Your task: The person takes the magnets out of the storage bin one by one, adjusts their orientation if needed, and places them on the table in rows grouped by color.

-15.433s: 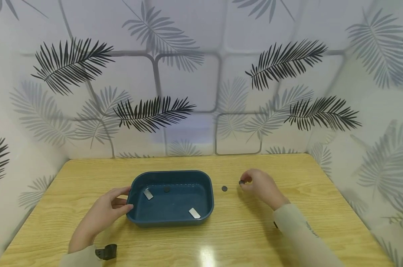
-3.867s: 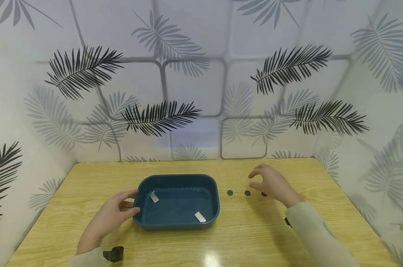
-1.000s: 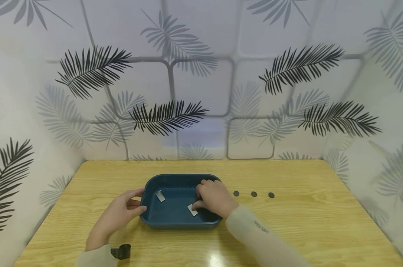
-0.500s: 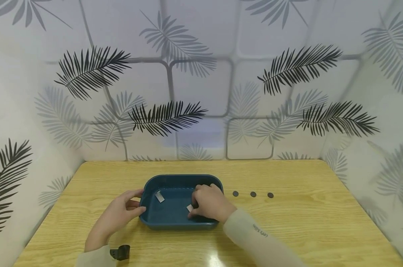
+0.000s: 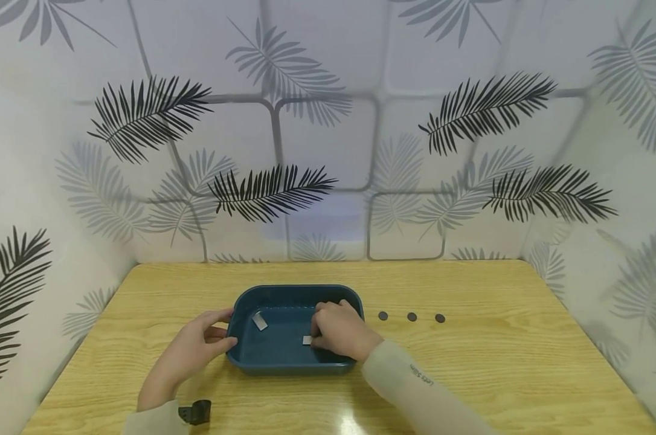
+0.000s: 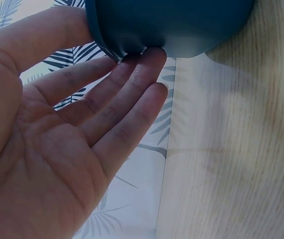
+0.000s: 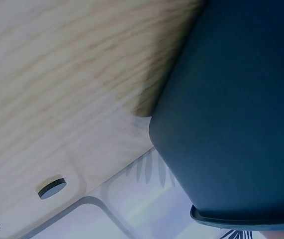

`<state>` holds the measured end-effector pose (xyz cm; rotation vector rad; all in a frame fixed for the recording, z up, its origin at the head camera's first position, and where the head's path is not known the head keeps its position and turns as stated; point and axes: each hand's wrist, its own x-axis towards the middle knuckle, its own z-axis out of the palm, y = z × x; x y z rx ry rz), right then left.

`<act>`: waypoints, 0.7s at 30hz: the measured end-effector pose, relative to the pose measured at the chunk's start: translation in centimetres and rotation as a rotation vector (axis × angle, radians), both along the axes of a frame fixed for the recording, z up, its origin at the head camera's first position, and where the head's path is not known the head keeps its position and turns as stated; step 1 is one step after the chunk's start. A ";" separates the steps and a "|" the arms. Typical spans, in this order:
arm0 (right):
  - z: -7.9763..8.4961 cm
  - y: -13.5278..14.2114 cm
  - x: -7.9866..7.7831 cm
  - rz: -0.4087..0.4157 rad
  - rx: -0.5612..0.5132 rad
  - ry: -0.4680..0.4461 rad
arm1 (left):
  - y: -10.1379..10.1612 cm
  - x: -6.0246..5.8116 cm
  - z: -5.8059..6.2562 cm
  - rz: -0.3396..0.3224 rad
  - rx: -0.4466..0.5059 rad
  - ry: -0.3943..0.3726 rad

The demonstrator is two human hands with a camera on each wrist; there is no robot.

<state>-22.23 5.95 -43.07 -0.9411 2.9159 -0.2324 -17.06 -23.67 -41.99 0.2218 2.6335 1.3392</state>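
Note:
In the head view my left hand [image 5: 194,345] holds the left end of a deep blue rectangular plastic tub [image 5: 295,369]. The left wrist view has its fingertips against the tub's outer wall [image 6: 181,25] and the thumb reaching over the rim. My right hand [image 5: 343,329] is down inside the tub, thumb and fingers pinching a small silvery rectangular plate [image 5: 307,340], mostly covered by the fingers. A second silvery plate [image 5: 260,321] leans at the tub's left side. In the right wrist view the tub's wall [image 7: 231,124] hides nearly all of the right hand.
Right of the tub, three small dark round discs lie in a row on the wooden table [image 5: 496,362]: a near disc [image 5: 383,315], a middle disc [image 5: 412,316] and a far disc [image 5: 440,318]. A leaf-patterned wall covering [image 5: 328,151] rises behind the table.
Since 15 seconds ago, the disc inside the tub is gone and three lie in a row outside. My right hand has come into the tub, and the right-hand plate has turned and shifted slightly left.

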 end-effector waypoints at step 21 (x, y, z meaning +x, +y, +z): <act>-0.4 -0.4 -0.3 -0.019 -0.005 -0.011 | 0.1 0.0 0.2 -0.004 0.006 0.004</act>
